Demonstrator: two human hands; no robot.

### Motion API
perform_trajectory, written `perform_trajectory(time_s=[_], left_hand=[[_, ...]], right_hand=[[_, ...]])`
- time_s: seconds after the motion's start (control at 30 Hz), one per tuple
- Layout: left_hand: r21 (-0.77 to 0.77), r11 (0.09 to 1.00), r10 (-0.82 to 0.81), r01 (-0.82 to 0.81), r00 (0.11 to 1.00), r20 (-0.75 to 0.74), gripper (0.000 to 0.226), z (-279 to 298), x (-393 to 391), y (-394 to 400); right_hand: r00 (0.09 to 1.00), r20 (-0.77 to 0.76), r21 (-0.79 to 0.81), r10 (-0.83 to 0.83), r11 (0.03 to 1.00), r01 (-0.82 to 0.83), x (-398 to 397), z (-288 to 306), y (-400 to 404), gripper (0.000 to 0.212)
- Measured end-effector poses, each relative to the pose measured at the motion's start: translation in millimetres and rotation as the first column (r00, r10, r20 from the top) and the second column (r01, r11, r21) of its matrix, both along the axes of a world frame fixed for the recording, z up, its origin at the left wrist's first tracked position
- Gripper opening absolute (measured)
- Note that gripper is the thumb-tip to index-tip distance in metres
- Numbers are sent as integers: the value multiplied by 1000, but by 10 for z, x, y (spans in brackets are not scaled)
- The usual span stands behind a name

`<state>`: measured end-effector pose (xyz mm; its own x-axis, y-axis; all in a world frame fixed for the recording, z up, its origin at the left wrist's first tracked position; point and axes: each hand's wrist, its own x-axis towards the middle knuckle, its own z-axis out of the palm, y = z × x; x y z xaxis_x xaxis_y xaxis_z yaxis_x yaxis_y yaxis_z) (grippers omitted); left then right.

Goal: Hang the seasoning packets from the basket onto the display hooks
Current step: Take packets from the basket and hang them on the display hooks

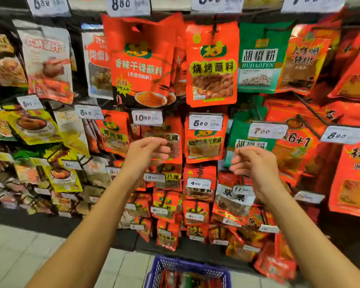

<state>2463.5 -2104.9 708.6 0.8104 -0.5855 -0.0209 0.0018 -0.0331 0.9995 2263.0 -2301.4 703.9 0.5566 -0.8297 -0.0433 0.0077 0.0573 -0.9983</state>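
Head view, store display wall with hooks. At the left of the frame, yellow and white seasoning packets (48, 63) hang in tilted rows, with a white price tag marked 6.80 (28, 103) among them. Below them at lower left lies a pale tiled floor (19, 252). Left of centre, the left hand (148, 151) is raised in front of the display, fingers loosely curled and holding nothing; its fingertips lie over a red packet in the middle row, though contact cannot be judged. Above it hangs a large red packet (141, 59) with a bowl of red powder printed on it, slightly tilted, and just below that a price tag marked 10.60 (147, 117). At upper centre hangs a red barbecue packet (212, 65), upright on its hook, with a tag marked 6.80 (205, 122) beneath. At the bottom centre, the blue basket (187, 269) stands on the floor, with red packets visible inside. Right of centre, the right hand (256, 163) is held up, fingers relaxed and gently bent, gripping nothing. Above it hangs a green pepper-powder packet (260, 59). At the right of the frame, large red packets (353, 179) overlap, with a tag marked 8.00 (343, 135).
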Motion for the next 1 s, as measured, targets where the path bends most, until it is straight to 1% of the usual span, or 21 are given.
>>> perform_trajectory(time_s=[0.13, 0.27, 0.4, 0.5, 0.63, 0.7, 0.77, 0.83, 0.93, 1.0], left_hand=[[103, 995, 23, -6, 985, -171, 24, -757, -98, 129], [242, 970, 92, -8, 937, -338, 25, -1608, -284, 267], [385, 923, 194, 13, 848, -493, 28, -2455, -500, 403], [445, 892, 227, 84, 768, -599, 30, -3075, -631, 537], [544, 837, 372, 48, 680, -632, 25, -4034, -716, 714], [594, 801, 418, 68, 647, -638, 21, -4570, -747, 799], [650, 749, 440, 131, 634, -635, 15, -5096, -744, 854], [670, 724, 454, 167, 615, -644, 8, -5653, -742, 927], [673, 717, 462, 185, 596, -656, 9, -6416, -704, 1002], [676, 712, 470, 191, 586, -660, 10, -6834, -681, 1017]], right_hand=[[991, -131, 183, 2, 983, 22, -1, -753, 152, 20], [959, -281, 355, 28, 932, 77, -24, -1586, 361, 21], [901, -425, 410, 88, 906, 105, -150, -2451, 601, 22], [856, -501, 462, 124, 875, 144, -264, -3129, 790, 19], [772, -607, 520, 189, 829, 206, -459, -4193, 994, 24], [714, -656, 541, 247, 813, 215, -522, -4783, 1077, 17], [675, -698, 541, 238, 793, 280, -571, -5343, 1099, 14], [639, -730, 541, 243, 777, 323, -610, -5952, 1116, 13], [574, -748, 577, 333, 754, 314, -599, -6788, 1164, 12], [529, -744, 609, 408, 740, 286, -523, -7270, 1160, 16]])
